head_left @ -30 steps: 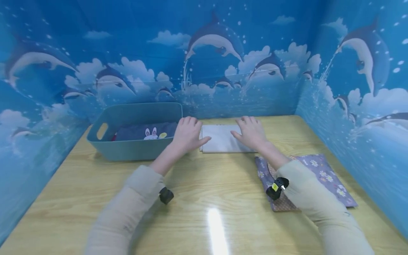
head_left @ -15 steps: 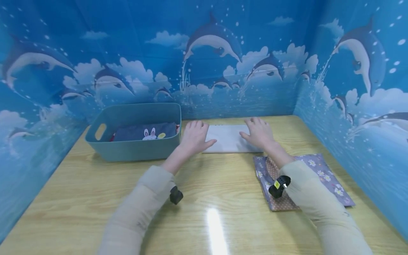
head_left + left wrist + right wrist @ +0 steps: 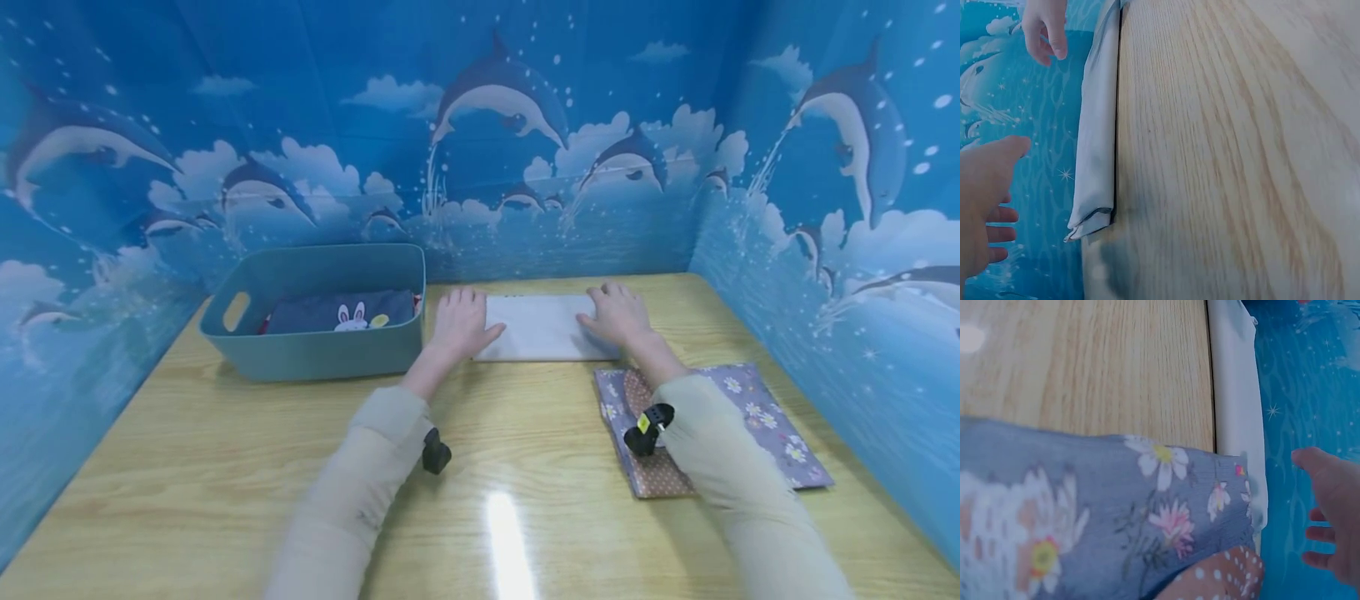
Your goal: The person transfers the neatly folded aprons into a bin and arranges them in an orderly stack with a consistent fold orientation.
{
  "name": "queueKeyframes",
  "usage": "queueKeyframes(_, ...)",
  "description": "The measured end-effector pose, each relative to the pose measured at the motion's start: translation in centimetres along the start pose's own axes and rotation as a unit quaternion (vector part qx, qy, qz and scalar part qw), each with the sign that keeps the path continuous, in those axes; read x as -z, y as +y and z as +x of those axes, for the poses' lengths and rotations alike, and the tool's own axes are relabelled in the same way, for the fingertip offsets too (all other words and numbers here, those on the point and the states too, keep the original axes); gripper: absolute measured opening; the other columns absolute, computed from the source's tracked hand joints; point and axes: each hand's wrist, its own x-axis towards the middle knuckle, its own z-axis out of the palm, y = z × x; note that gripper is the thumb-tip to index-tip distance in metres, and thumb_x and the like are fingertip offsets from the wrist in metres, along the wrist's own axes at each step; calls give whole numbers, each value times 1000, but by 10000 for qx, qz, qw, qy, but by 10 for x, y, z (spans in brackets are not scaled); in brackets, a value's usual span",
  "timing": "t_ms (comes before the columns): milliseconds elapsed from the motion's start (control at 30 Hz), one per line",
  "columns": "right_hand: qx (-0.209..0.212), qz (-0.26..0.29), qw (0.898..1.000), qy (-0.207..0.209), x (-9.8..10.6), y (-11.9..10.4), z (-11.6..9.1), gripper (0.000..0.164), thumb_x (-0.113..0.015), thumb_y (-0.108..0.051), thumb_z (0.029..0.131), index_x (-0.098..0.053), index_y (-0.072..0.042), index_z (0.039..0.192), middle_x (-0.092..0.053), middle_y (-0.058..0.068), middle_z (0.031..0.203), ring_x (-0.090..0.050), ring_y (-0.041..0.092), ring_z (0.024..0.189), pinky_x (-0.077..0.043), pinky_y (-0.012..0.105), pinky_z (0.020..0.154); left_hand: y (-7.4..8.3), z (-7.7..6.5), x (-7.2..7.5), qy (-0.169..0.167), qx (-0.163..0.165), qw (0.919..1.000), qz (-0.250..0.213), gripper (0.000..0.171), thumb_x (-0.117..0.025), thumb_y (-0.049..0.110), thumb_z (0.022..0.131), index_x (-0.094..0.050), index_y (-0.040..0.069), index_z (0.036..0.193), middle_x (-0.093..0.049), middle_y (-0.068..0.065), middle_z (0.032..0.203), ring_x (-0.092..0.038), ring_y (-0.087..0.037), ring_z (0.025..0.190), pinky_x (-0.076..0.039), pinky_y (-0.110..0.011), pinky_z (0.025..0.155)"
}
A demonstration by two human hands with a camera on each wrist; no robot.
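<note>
A white folded cloth (image 3: 536,329) lies flat near the back of the table. Over its left end is my left hand (image 3: 459,323), fingers extended forward and thumb spread toward the cloth's middle. My right hand (image 3: 618,317) is at the right end in a mirrored pose, thumb pointing inward. In the left wrist view, the layered corner of the cloth (image 3: 1094,219) shows beside my left hand (image 3: 988,194). The right wrist view has my right hand (image 3: 1332,512) with loosely bent fingers beside the cloth (image 3: 1235,381). Neither hand grips anything.
Left of the cloth stands a blue-green basket (image 3: 330,357) holding a dark folded fabric (image 3: 315,313) with a rabbit picture. A purple floral fabric (image 3: 772,421) with a brown dotted part lies under my right forearm. A dolphin-print backdrop (image 3: 495,225) encloses the table's back and sides.
Both hands have shifted to the right, the left one away from the basket. The white cloth's right end now shows farther to the right.
</note>
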Motion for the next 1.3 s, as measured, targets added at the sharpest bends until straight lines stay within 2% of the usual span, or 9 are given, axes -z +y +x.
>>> queueKeyframes(167, 5, -53, 9998, -175, -7, 5, 2, 61, -54, -37, 92, -40, 3, 136, -41, 29, 131, -38, 43, 120, -30, 55, 100, 0, 4, -8, -378, 526, 9959, -623, 67, -50, 49, 91, -43, -3, 132, -47, -19, 128, -42, -32, 118, -36, -43, 100)
queueKeyframes(433, -595, 753, 9925, -753, -8, 4, 4, 59, -49, -27, 95, -32, 8, 138, -33, 33, 136, -31, 47, 124, -30, 56, 102, -1, 9, -21, -922, 1317, 9679, -1933, 58, -52, 42, 92, -51, -5, 126, -46, -19, 135, -38, -35, 126, -28, -45, 106)
queueKeyframes(533, -885, 1124, 9849, -971, -14, 8, 11, 54, -45, -20, 94, -32, 10, 137, -33, 34, 135, -31, 47, 125, -27, 54, 104, -1, 10, -22, -1123, 1575, 9536, -2307, 52, -49, 41, 94, -60, -5, 115, -50, -20, 131, -41, -34, 123, -26, -44, 108)
queueKeyframes(600, -986, 1185, 9831, -984, -23, 15, 20, 52, -45, -17, 92, -35, 12, 134, -39, 35, 131, -36, 47, 121, -32, 54, 101, 0, 10, -24, -1229, 1788, 9415, -2579, 50, -48, 40, 94, -61, -5, 111, -55, -20, 123, -48, -32, 115, -33, -42, 103)
queueKeyframes(733, -1074, 1172, 9824, -977, -33, 24, 27, 48, -47, -15, 88, -43, 16, 125, -48, 35, 120, -47, 47, 110, -41, 52, 93, 2, 10, -24, -1336, 2078, 9203, -3034, 50, -45, 37, 96, -57, -7, 117, -58, -20, 116, -54, -29, 101, -44, -39, 90)
queueKeyframes(867, -1281, 1394, 9752, -1145, -22, 15, 18, 45, -47, -13, 89, -45, 17, 122, -49, 33, 120, -49, 43, 108, -41, 49, 94, 4, 11, -23, -1352, 2271, 9051, -3332, 50, -41, 35, 98, -52, -7, 123, -55, -21, 122, -53, -29, 108, -43, -38, 94)
queueKeyframes(1067, -1554, 1811, 9629, -1260, -8, 5, 8, 43, -44, -15, 92, -45, 17, 120, -51, 29, 110, -51, 36, 95, -47, 44, 84, 4, 11, -18, -1199, 2758, 8522, -4282, 52, -41, 30, 97, -40, -4, 136, -41, -19, 139, -41, -30, 126, -35, -38, 103)
queueKeyframes(1200, -1696, 1945, 9578, -1267, -7, 4, 8, 42, -45, -14, 90, -46, 16, 120, -52, 26, 106, -50, 32, 90, -48, 41, 80, 5, 12, -18, -1060, 2841, 8348, -4595, 51, -42, 25, 95, -37, -4, 138, -39, -19, 140, -38, -30, 128, -33, -37, 104)
queueKeyframes(1300, -1740, 1993, 9569, -1198, -8, 4, 8, 40, -45, -12, 89, -48, 16, 117, -52, 24, 102, -50, 31, 87, -48, 39, 78, 6, 11, -18, -1002, 2879, 8299, -4673, 50, -43, 23, 95, -39, -6, 136, -41, -20, 139, -40, -30, 126, -35, -37, 103)
